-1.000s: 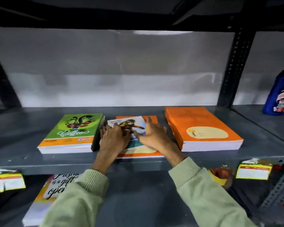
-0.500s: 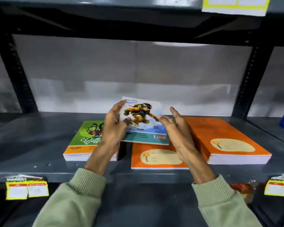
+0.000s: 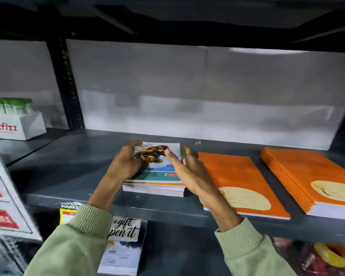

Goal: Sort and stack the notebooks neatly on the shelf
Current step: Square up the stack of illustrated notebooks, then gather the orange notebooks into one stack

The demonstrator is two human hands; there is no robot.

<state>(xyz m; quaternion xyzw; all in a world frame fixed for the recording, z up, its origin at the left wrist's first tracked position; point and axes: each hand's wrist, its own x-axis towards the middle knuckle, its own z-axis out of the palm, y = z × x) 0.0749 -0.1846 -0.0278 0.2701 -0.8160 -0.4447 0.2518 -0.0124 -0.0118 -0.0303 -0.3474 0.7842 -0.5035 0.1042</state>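
A cartoon-cover notebook (image 3: 161, 166) lies on top of a small stack of notebooks (image 3: 153, 188) on the grey shelf (image 3: 68, 172). My left hand (image 3: 126, 164) grips its left edge, fingers curled over the cover. My right hand (image 3: 189, 172) is at its right edge, thumb pressing on the cover and the other fingers spread. A thin orange notebook (image 3: 239, 182) lies flat just right of my right hand. Further right sits a thick stack of orange notebooks (image 3: 315, 180).
A white FitFizz box (image 3: 14, 126) stands on the shelf bay at far left behind a black upright post (image 3: 68, 90). Below the shelf lies a notebook printed with script lettering (image 3: 122, 246). Yellow price tags (image 3: 68, 214) hang on the shelf's front edge.
The cartoon notebook, held up above the shelf half a second ago, now rests on the left stack and hides the green cover. The orange notebook it lay on is uncovered.
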